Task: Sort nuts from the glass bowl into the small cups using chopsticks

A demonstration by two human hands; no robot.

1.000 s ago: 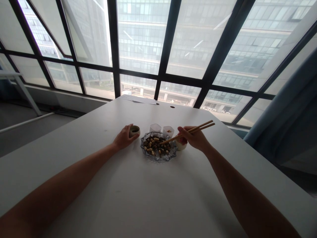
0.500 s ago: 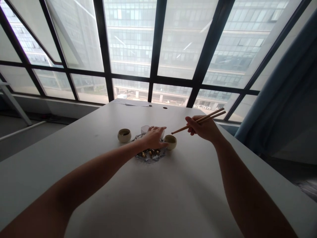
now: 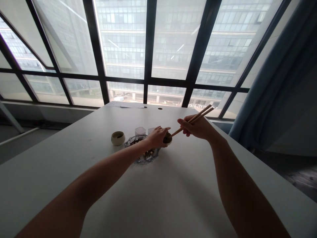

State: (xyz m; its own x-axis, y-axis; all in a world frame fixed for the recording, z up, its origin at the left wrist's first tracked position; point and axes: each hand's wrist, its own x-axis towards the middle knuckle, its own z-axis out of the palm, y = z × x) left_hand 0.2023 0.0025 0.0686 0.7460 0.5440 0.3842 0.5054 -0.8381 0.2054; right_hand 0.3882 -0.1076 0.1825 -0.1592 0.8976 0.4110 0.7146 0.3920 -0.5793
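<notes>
My left hand [image 3: 158, 137] is closed round a small pale bowl [image 3: 168, 142] at its far and near sides. The bowl is tilted, its dark mouth turned toward the right. My right hand [image 3: 196, 127] holds a pair of wooden chopsticks [image 3: 176, 132], whose tips reach the bowl's mouth; whether they pinch anything there I cannot tell. Below my left wrist lies a scalloped clear glass dish [image 3: 143, 162] with small brown and gold pieces in it, partly hidden by my forearm. A second pale bowl [image 3: 118, 139] stands upright to the dish's left, something dark inside.
Two small clear containers [image 3: 140, 131] stand just behind the dish, one partly behind my left hand. Paper sheets [image 3: 126, 104] lie at the far end of the white table [image 3: 104, 185]. Windows rise beyond it, and a blue curtain [image 3: 260, 89] hangs at the right.
My left hand has closed on the right bowl and tipped it. The chopsticks' tips have come down and left to the bowl's mouth. The whole view has shifted slightly.
</notes>
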